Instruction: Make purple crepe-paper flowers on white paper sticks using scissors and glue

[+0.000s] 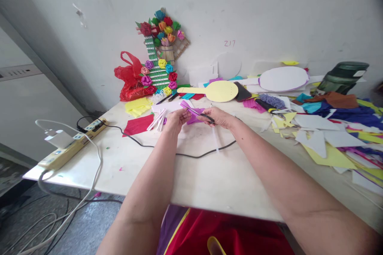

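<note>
My left hand (178, 120) pinches a small piece of purple paper (186, 105) over the middle of the table. Scissors with black handles (207, 118) are in my right hand (220, 118), their blades pointing left to the purple paper. More purple paper lies just under the scissors. Left of my left hand is a bundle of white sticks (157, 119), beside a red paper sheet (138, 125). A translucent stick (216, 139) lies below my right hand, across a black cable (197, 156).
Paper scraps (326, 127) cover the table's right side, near a dark green bottle (341, 77). A yellow paddle shape (222, 91) lies behind my hands. Paper-flower crafts (158, 71) and a red bag (130, 77) stand by the wall. A power strip (74, 143) is at left.
</note>
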`<act>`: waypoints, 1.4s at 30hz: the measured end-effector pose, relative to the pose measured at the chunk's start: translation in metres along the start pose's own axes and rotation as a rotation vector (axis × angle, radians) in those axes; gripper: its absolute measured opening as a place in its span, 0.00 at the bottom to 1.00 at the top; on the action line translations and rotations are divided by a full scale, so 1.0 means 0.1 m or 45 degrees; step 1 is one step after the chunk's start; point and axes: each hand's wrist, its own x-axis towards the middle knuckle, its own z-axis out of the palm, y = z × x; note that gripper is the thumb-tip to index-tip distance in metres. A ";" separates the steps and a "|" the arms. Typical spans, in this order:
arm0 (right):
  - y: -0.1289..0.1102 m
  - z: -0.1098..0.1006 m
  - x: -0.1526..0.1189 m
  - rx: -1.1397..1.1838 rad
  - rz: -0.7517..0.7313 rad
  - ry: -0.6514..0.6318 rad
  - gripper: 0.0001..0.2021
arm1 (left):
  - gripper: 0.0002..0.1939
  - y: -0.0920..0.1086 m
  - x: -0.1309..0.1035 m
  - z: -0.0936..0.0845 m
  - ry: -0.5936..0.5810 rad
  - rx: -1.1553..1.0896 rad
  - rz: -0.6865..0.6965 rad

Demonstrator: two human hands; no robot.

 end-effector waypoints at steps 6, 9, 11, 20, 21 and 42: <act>0.00 0.01 0.00 -0.001 -0.010 0.008 0.15 | 0.01 0.00 0.00 0.01 0.003 0.000 0.004; -0.01 0.01 -0.01 0.000 -0.013 0.005 0.15 | 0.01 0.01 -0.02 0.02 0.014 -0.006 -0.010; -0.01 0.00 -0.02 0.002 -0.017 -0.002 0.16 | 0.01 0.02 -0.02 0.02 0.028 -0.012 -0.018; -0.01 -0.02 -0.02 0.001 0.003 -0.024 0.15 | 0.03 0.03 0.00 -0.01 0.051 -0.028 0.000; -0.01 -0.03 -0.02 0.003 0.009 -0.022 0.15 | 0.03 0.03 0.00 -0.01 0.053 -0.027 0.000; 0.02 -0.03 0.01 -0.007 -0.021 -0.009 0.14 | 0.01 -0.01 0.01 0.01 0.011 -0.013 0.014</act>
